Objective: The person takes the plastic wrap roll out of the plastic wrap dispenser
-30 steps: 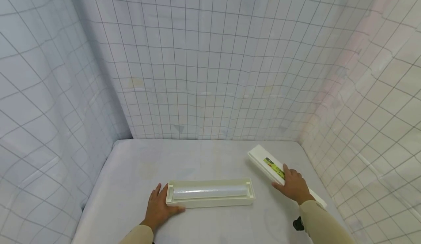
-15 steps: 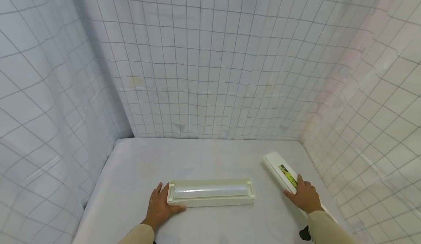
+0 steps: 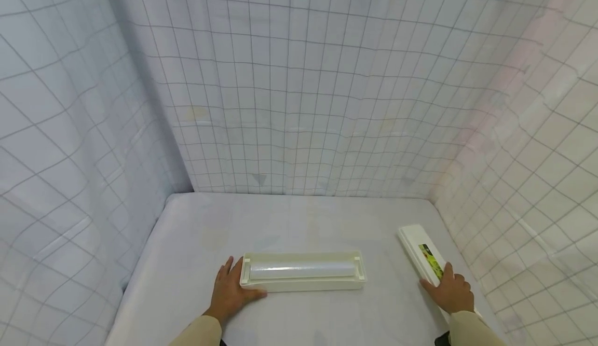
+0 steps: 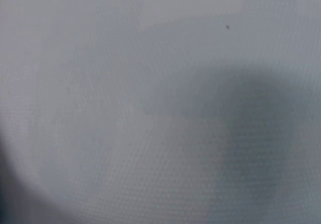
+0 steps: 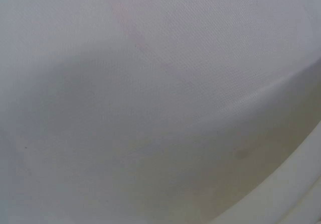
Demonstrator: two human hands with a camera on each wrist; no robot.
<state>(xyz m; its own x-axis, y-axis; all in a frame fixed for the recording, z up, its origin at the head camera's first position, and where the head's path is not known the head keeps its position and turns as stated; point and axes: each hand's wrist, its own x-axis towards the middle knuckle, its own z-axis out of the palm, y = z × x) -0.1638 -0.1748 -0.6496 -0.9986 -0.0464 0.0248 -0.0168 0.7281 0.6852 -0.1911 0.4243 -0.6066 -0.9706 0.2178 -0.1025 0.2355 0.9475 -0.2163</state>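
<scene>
A long cream-white cling film dispenser box (image 3: 303, 286) lies lidless at the front middle of the table in the head view. Inside it rests a shiny roll of film (image 3: 302, 270). My left hand (image 3: 228, 293) grips the box's left end, thumb along the front wall and fingers behind the end. To the right, my right hand (image 3: 450, 292) holds the white lid (image 3: 415, 239) across its width, with the lid slanting toward the right wall. A green and yellow label (image 3: 431, 261) shows on top; the hand and sleeve cover the lid's near part.
White cloth covers the table (image 3: 289, 221). Grid-patterned sheets hang close on the left, at the right and at the back (image 3: 289, 102). The left wrist view shows only pale cloth (image 4: 100, 83); a white curved edge (image 5: 286, 199) crosses the right wrist view's lower corner.
My right hand has moved the lid rightward and nearer to me, turning it more lengthwise. The left hand stays on the box, which has hardly moved.
</scene>
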